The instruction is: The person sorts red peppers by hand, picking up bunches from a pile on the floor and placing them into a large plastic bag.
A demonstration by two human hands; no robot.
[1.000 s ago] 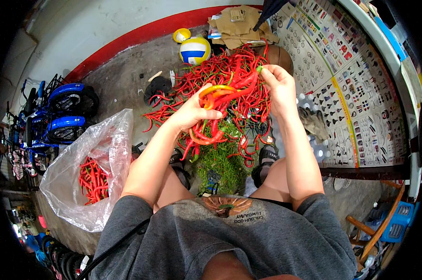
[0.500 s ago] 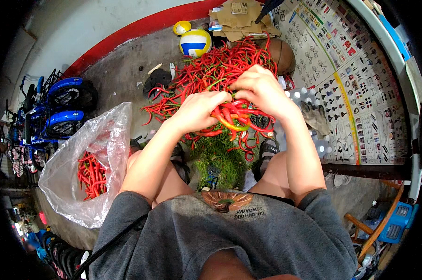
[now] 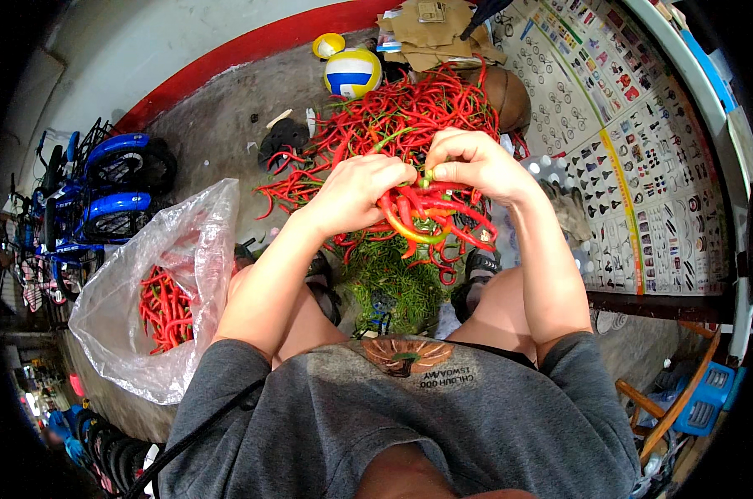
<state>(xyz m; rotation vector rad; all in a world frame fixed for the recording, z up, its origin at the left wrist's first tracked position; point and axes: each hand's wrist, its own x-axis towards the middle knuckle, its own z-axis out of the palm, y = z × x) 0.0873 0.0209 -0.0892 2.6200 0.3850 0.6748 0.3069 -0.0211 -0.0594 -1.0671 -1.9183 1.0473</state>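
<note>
My left hand point(image 3: 356, 190) is closed around a bunch of red chili peppers point(image 3: 468, 224), one of them partly yellow-green, whose bodies hang out to the right. Close beside it, the thumb and forefinger of my right hand point(image 3: 476, 166) pinch a green chili stem point(image 3: 427, 177) at the top of the bunch. Beyond both hands spreads a large heap of red chili peppers point(image 3: 393, 112) with green stems. Below the bunch, between my feet, lies a pile of green stems point(image 3: 393, 291). To my left, a clear plastic bag point(image 3: 114, 312) stands open with red chili peppers point(image 3: 165, 309) inside.
A volleyball point(image 3: 353, 73), a yellow bowl-like object point(image 3: 328, 46) and flattened cardboard point(image 3: 430, 37) lie behind the heap, with a brown ball point(image 3: 510, 98) at its right. Plastic bottles point(image 3: 547, 170) and a grey glove point(image 3: 569, 212) sit near the printed panel point(image 3: 634, 141). Blue-fendered bikes point(image 3: 114, 183) stand left.
My right hand has shifted slightly right, its fingers now pinching a stem more visibly. The held chili peppers have swung a little to the right and spread.
</note>
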